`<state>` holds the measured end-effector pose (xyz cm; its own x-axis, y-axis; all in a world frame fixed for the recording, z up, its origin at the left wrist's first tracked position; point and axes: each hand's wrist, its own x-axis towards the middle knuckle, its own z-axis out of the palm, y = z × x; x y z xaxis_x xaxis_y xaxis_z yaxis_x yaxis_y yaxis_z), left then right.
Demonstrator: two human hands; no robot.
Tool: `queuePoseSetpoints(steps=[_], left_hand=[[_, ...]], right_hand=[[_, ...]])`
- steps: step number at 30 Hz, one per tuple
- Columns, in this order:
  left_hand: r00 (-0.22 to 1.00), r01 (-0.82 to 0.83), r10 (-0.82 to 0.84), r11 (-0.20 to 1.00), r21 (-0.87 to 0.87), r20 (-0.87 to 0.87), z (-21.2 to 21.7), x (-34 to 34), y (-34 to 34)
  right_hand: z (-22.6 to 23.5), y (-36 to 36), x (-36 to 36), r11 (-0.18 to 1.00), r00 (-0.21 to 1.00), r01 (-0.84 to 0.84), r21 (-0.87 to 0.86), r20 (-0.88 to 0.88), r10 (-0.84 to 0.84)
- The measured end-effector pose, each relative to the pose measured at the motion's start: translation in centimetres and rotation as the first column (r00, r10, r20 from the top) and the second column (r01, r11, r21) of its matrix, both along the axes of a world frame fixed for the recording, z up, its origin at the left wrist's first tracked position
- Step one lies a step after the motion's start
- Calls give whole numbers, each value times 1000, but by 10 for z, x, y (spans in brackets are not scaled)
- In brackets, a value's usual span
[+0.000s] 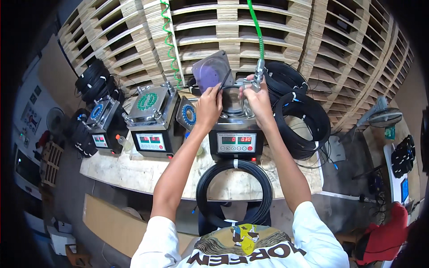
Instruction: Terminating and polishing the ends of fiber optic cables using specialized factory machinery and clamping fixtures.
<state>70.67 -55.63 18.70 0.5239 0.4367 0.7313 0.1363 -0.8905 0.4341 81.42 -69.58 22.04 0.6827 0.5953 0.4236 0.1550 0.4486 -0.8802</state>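
Observation:
In my right hand (258, 98) is a metal air blow gun (259, 71), fed by a green hose (254, 20) from above. My left hand (210, 105) is closed around a thin dark piece (225, 79), seen edge-on, whose kind I cannot make out. Both hands are over the round platen (232, 99) of a black benchtop polishing machine (236, 142) with a lit display. Behind the left hand leans a square plate with a round purple pad (212, 72). A fixture plate with a ring of blue parts (188, 114) tilts against the machine's left side.
Two similar machines stand left, one topped with green parts (147, 102), one with blue (96, 111). A black cable coil (201, 183) hangs over the bench's front edge. More cable coils (321, 120) lie right. Wooden pallets (232, 27) rise behind; a fan (385, 117) stands right.

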Motion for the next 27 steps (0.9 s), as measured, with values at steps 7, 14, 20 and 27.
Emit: queuePoseSetpoints(steps=[7, 14, 20, 27], left_hand=[[992, 81, -69, 991, -109, 110, -7, 4, 16], [991, 121, -104, 967, -226, 84, 8, 1, 24], [977, 186, -150, 948, -259, 150, 5, 5, 16], [962, 272, -272, 956, 109, -18, 18, -2, 20]], right_hand=[[14, -5, 8, 997, 1000, 21, 81, -7, -21], [31, -19, -6, 972, 969, -230, -38, -97, 226], [53, 1, 4, 969, 999, -20, 245, 44, 10], [54, -28, 45, 986, 991, -65, -155, 104, 82]])
